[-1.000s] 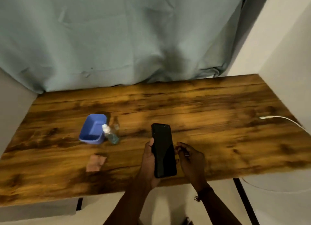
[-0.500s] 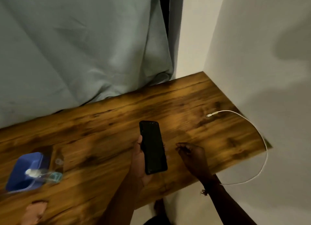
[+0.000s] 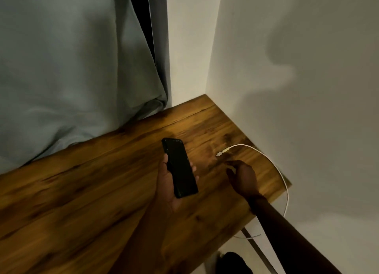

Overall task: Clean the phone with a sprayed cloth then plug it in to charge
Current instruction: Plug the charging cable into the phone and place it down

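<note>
A black phone (image 3: 180,168) with a dark screen lies face up in my left hand (image 3: 168,188), held a little above the wooden table (image 3: 82,202). A white charging cable (image 3: 272,165) runs from the table's right edge, its plug end (image 3: 220,153) resting on the wood near the wall. My right hand (image 3: 243,177) hovers just below the plug, fingers loosely apart and holding nothing. The cloth and spray bottle are out of view.
A white wall (image 3: 297,89) borders the table's right side. A grey-green curtain (image 3: 71,68) hangs behind the table at the left. The cable loops down off the table's front right corner toward the floor.
The view has swung right, so the blue tub, bottle and cloth have left the frame. My right hand has reached toward the cable plug. The phone stays in my left hand.
</note>
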